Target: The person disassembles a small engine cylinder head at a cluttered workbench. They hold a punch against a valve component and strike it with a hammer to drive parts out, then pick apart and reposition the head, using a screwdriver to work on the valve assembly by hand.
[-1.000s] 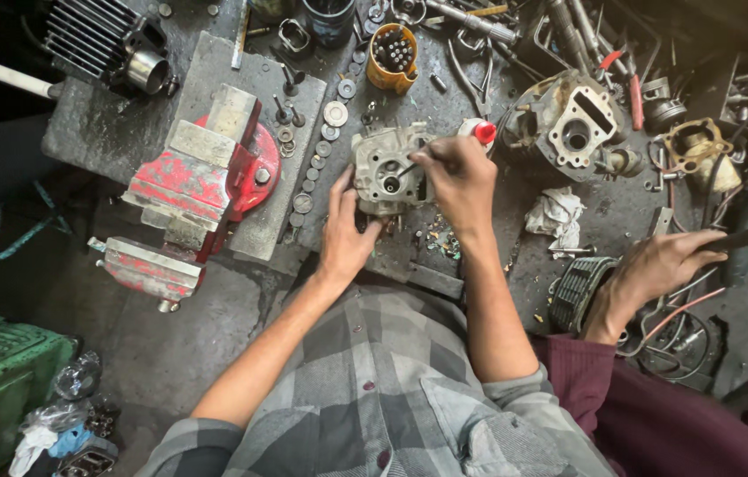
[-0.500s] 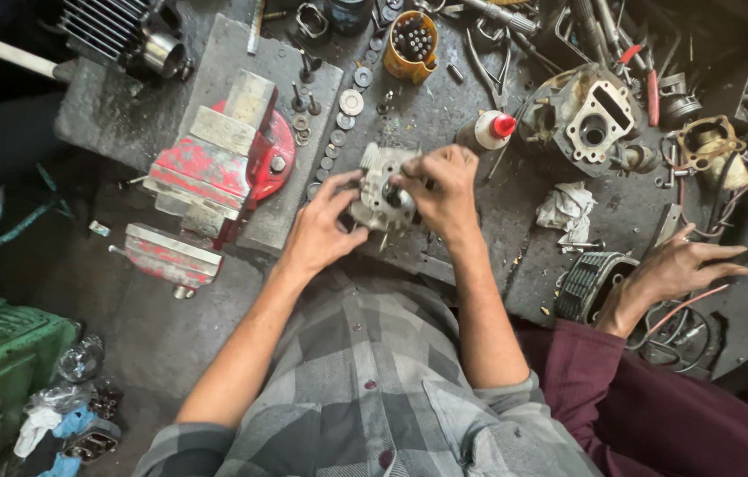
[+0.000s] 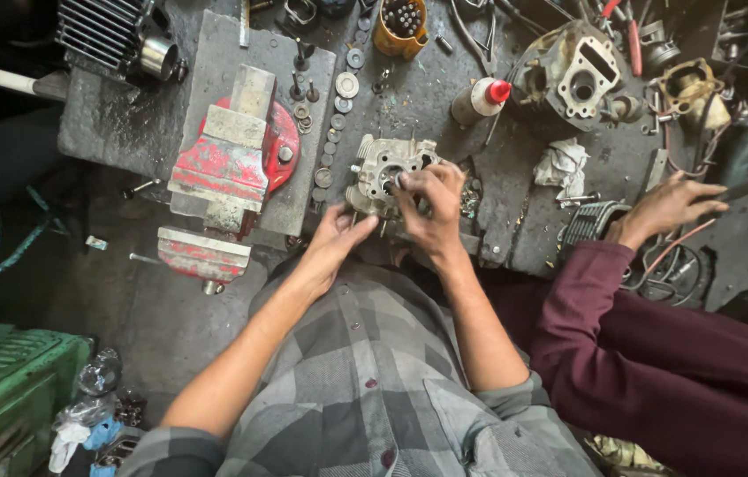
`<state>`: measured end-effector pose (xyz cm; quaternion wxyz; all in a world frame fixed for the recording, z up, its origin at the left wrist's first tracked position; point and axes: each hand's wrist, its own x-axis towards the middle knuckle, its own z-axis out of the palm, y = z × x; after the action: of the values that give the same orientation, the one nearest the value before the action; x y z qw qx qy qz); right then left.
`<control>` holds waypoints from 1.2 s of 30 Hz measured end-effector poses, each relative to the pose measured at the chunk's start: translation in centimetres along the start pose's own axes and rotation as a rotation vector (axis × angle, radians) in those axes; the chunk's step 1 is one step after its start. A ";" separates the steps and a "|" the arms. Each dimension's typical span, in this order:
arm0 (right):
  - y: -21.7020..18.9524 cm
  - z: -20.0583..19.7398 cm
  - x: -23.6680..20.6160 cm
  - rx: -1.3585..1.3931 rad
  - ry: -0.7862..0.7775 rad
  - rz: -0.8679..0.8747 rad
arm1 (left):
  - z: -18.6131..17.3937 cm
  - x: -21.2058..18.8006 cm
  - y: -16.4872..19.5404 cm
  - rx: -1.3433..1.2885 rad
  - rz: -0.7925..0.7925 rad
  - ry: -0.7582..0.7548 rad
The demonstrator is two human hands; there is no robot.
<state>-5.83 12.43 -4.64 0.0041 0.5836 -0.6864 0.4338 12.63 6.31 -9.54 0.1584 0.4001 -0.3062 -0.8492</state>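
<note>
A grey metal engine cylinder head (image 3: 380, 168) stands on the greasy workbench (image 3: 444, 115) right in front of me. My left hand (image 3: 337, 237) cups its lower left side. My right hand (image 3: 429, 205) rests on top of it, fingers pinched at a small round part in its middle bore. What the fingertips hold is too small to make out. I wear a grey checked shirt.
A red bench vise (image 3: 228, 163) sits at the left, with washers and bolts beside it. A white squeeze bottle with a red cap (image 3: 478, 99), an orange cup of bits (image 3: 400, 25) and an engine casing (image 3: 573, 79) lie behind. Another person's maroon-sleeved arm (image 3: 595, 291) reaches to the right.
My right hand has come off the far edge of the cylinder head and now pinches at its centre. My left hand slid lower along its side. The view shifted.
</note>
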 end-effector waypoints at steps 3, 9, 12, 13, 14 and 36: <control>-1.7 -0.5 -0.2 -0.120 -0.047 0.068 | 0.1 0.4 -0.3 -0.098 0.032 0.028; -4.0 -0.1 -1.0 -0.256 -0.057 0.095 | 1.1 1.8 -1.2 -0.295 0.017 0.082; -4.5 0.1 -1.5 -0.309 -0.072 0.055 | 0.8 2.0 -1.2 -0.357 0.014 0.035; -4.7 0.0 -1.7 -0.323 -0.086 0.054 | 0.7 2.0 -1.2 -0.332 0.016 0.049; -4.7 0.0 -1.8 -0.339 -0.097 0.054 | 0.6 1.9 -1.2 -0.305 0.020 0.060; -5.6 -1.7 -2.7 -0.221 -0.318 0.270 | 1.1 1.6 -2.2 -0.255 0.069 0.114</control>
<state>-1.34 15.91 -1.69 -0.0981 0.5435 -0.7936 0.2552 10.72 7.56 -11.37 0.2544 0.4135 -0.1999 -0.8511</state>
